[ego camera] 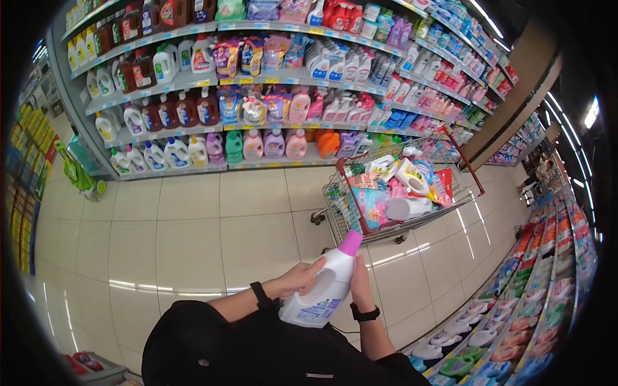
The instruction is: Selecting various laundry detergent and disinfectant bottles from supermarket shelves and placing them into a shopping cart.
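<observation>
A white plastic detergent bottle [333,270] with a pink cap is held tilted before my chest, its cap pointing away and to the right. My left hand [305,278] grips it by the handle side, fingers through the handle opening. Against its other side rests my right hand [360,280], partly hidden behind the bottle. A printed label with writing covers the lower face. Just beyond the cap stands a metal shopping cart [363,212] with red rims, filled with bottles, bags and a white bottle with a yellow cap [414,179].
Shelves [193,128] of detergent bottles and refill pouches run along the far side. More shelving [502,333] curves along the right. A green folding trolley [77,169] stands at the left, near stacked yellow boxes [29,144]. Glossy tiles [188,251] cover the floor.
</observation>
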`<state>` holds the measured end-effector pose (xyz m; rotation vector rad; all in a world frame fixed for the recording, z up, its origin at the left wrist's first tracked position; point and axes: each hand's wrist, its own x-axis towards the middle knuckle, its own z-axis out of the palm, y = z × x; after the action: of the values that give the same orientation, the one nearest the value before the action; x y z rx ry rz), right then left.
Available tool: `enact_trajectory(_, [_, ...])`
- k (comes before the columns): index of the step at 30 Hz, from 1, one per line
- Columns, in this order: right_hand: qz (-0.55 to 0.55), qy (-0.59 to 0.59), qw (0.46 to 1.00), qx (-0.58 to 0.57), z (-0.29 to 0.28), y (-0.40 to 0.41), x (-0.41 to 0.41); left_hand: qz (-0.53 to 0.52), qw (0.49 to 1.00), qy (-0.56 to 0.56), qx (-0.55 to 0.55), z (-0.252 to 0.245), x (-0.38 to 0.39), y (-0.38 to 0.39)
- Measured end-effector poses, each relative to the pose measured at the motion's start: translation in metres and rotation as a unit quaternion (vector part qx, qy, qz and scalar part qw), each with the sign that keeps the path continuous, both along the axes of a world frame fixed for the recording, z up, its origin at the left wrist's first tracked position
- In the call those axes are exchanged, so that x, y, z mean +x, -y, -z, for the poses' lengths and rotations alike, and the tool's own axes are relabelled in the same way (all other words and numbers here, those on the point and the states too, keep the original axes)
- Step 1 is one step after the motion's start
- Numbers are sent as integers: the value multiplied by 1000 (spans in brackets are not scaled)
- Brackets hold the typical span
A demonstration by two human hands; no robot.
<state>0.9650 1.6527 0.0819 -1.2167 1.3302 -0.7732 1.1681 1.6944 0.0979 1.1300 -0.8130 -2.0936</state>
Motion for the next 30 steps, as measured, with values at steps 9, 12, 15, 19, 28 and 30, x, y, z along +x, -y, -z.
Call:
enact_trajectory(9, [-39, 167, 955, 241, 53, -64, 14, -109, 991, -31, 69, 14, 41, 0])
enact_trajectory(12, [-67, 202, 952, 221, 26, -28, 33, -95, 991, -50, 80, 18, 51, 0])
enact_trajectory(15, [-19, 231, 963, 135, 14, -5, 55, -94, 992, -55, 65, 17, 58, -1])
enact_trajectory(19, [-38, 26, 998, -31, 30, -5, 81, -108, 992, -29, 53, 18, 79, -5])
enact_trajectory(28, [-95, 270, 876, 389, 57, -45, 115, -187, 982, 8, -27, -11, 125, -16])
enact_trajectory(30, [-57, 316, 857, 403, 72, -35, 126, -222, 973, 3, -59, -30, 133, -12])
